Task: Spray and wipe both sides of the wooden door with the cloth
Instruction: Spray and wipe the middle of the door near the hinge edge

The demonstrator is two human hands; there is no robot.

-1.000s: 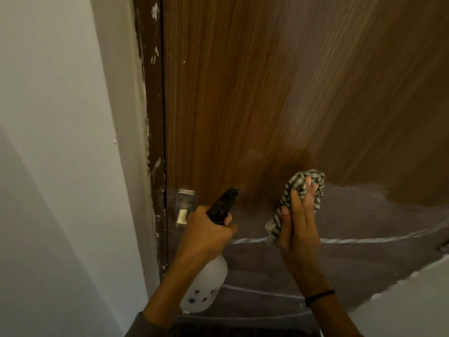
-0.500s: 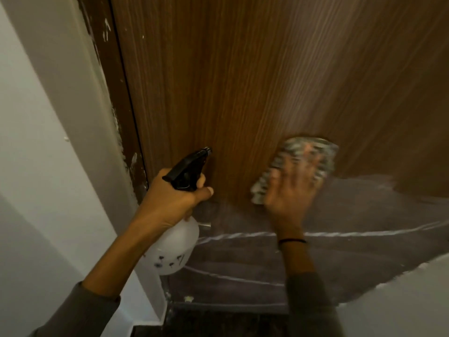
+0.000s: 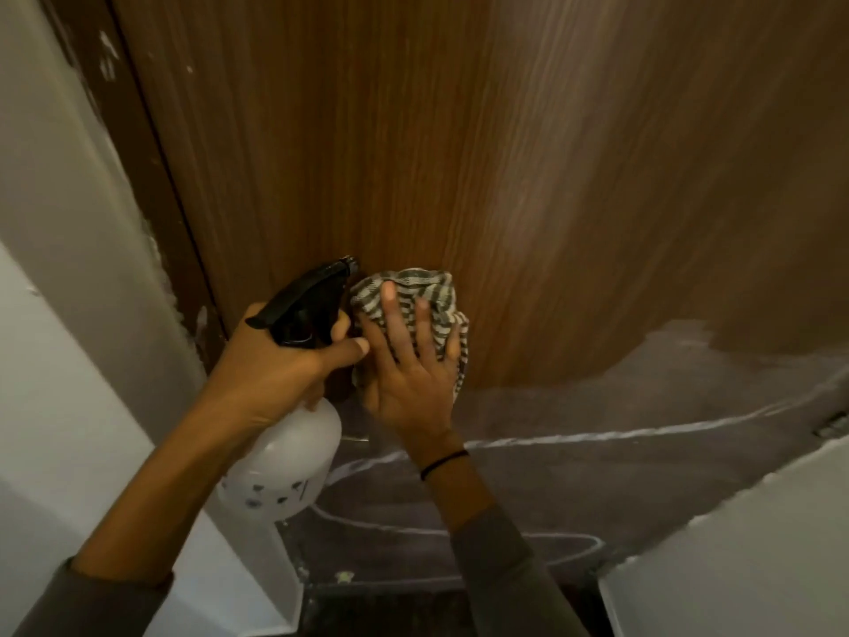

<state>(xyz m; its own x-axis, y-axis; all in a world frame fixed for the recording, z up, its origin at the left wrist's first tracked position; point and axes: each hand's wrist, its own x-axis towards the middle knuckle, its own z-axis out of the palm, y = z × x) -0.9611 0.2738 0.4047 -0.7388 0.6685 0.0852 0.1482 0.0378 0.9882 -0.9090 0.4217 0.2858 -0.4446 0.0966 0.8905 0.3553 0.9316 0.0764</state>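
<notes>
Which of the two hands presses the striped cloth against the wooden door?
The right hand, the one with a black wristband: its spread fingers press the cloth on the door. The left hand grips the spray bottle.

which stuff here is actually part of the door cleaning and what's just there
In use: wooden door, striped cloth under the right hand, spray bottle in the left hand.
Just there: door frame, white wall, dark floor, wristband.
</notes>
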